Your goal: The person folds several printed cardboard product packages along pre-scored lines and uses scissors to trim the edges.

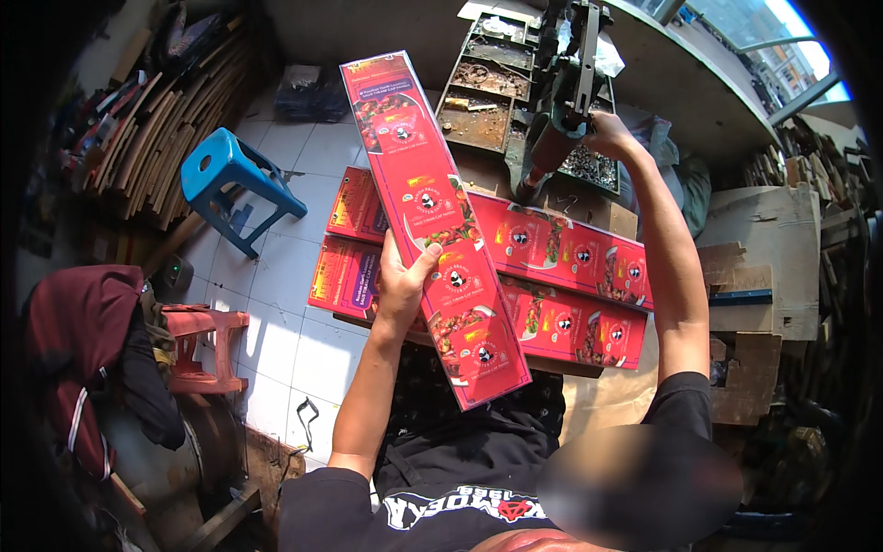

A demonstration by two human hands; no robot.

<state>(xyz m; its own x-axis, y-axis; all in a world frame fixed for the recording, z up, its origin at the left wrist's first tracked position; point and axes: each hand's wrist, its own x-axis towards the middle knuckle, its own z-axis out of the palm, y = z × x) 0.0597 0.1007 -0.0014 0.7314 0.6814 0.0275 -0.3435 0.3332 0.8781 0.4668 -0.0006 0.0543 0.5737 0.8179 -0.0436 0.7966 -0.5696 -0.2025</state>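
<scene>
My left hand (402, 287) grips a long, flat red printed carton (432, 221) by its left edge and holds it slanted above my lap. Under it, two or three more flat red cartons (566, 281) lie stacked crosswise on a board. My right hand (612, 135) is stretched forward and closed on the handle of a green metal machine (563, 87) standing at the far edge of the stack.
A grimy metal tray (478, 87) with compartments of small parts sits beside the machine. On the tiled floor to the left stand a blue plastic stool (230, 179) and a red stool (198, 345). Wooden strips (152, 138) pile up far left, cardboard boxes (763, 258) at right.
</scene>
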